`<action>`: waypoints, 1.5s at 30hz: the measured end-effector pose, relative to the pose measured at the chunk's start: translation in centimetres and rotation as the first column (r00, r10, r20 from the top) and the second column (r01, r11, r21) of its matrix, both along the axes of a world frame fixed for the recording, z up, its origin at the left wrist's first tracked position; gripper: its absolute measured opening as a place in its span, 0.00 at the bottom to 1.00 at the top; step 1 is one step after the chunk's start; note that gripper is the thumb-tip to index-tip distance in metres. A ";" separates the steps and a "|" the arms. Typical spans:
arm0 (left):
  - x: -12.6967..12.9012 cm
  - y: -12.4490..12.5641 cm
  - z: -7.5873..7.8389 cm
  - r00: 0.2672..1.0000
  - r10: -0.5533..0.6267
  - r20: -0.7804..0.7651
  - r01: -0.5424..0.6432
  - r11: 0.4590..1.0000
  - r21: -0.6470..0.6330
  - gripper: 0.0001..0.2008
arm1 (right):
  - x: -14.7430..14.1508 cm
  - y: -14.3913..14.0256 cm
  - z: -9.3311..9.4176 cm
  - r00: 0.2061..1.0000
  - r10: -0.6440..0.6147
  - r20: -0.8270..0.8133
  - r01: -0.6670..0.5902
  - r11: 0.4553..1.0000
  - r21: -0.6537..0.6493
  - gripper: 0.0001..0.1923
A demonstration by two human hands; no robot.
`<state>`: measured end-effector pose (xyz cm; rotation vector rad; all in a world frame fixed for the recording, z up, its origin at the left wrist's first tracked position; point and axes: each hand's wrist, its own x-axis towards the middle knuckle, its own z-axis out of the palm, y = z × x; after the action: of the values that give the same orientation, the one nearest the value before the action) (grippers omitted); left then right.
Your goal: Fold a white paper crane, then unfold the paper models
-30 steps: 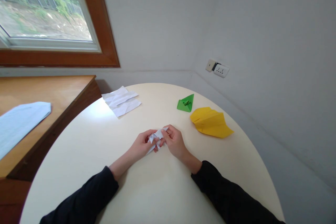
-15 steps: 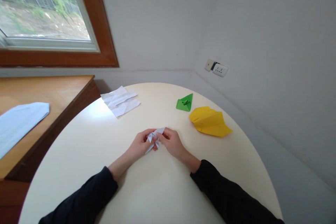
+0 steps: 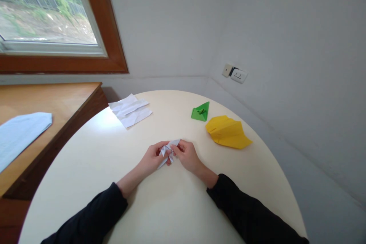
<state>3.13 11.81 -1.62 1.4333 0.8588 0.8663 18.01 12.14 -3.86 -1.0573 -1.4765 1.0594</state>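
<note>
A small piece of folded white paper (image 3: 165, 148) with several pointed flaps is held between my two hands over the middle of the round table. My left hand (image 3: 152, 157) is closed on its left side, thumb on top. From the right, my right hand (image 3: 186, 155) pinches the paper with thumb and fingers, and one pointed end sticks out above that thumb. The fingertips underneath are partly hidden by the paper.
Creased white sheets (image 3: 130, 110) lie at the round table's (image 3: 171, 206) back left edge. A green folded paper piece (image 3: 201, 111) and a yellow folded paper (image 3: 228, 132) lie at the right. A wooden desk (image 3: 57, 95) with a pale blue cloth-like item (image 3: 24, 133) stands left.
My hands hold the same white paper in nearly the same pose. The whole view has shifted very slightly; the other papers stay where they were.
</note>
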 end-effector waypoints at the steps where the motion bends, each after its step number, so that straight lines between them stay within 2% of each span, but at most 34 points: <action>1: 0.0 0.0 0.0 1.000 -0.003 0.002 0.003 1.000 0.003 0.22 | 0.0 0.0 0.1 1.000 0.011 -0.016 -0.011 1.000 -0.015 0.13; 10: 0.0 -0.1 0.5 1.000 -0.025 0.010 0.025 1.000 0.010 0.20 | 0.1 0.2 0.2 0.994 0.039 -0.100 -0.049 0.994 -0.099 0.16; 15: -0.1 -0.1 0.4 0.999 -0.035 0.003 0.035 0.999 0.001 0.19 | 0.4 0.5 0.4 0.987 0.099 -0.124 -0.115 0.986 -0.125 0.15; 24: -0.3 0.1 0.1 0.992 -0.057 0.114 0.063 0.997 -0.048 0.25 | 0.4 0.5 0.4 0.984 0.009 -0.178 -0.026 0.995 -0.094 0.14; 28: -0.4 0.1 0.0 0.984 -0.054 0.172 0.068 0.994 -0.082 0.26 | 0.4 0.6 0.2 0.988 -0.073 -0.139 0.066 0.996 -0.052 0.15; 32: -0.5 0.2 -0.4 0.955 -0.020 0.296 0.066 0.987 -0.147 0.25 | 1.1 0.4 0.3 0.983 -0.162 -0.083 0.162 0.987 -0.009 0.16; 35: -0.5 0.4 -0.8 0.938 0.044 0.345 0.027 0.980 -0.197 0.23 | 2.5 -0.2 0.2 0.972 -0.236 -0.011 0.236 0.972 0.023 0.16; 38: -0.5 0.5 -1.0 0.940 0.082 0.331 -0.009 0.976 -0.217 0.23 | 4.6 -1.1 0.1 0.944 -0.322 0.064 0.319 0.946 0.050 0.17; 42: -0.5 0.6 -1.1 0.946 0.082 0.313 -0.016 0.978 -0.207 0.22 | 8.4 -2.4 0.3 0.878 -0.466 0.114 0.460 0.885 0.071 0.19; 45: -0.5 0.7 -1.3 0.946 0.074 0.316 -0.014 0.982 -0.187 0.22 | 11.1 -3.3 0.8 0.793 -0.603 0.088 0.598 0.798 0.078 0.17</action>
<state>2.67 12.54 -2.97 1.0791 0.7035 0.9963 29.13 8.87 -3.07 -1.4430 -1.1093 0.5107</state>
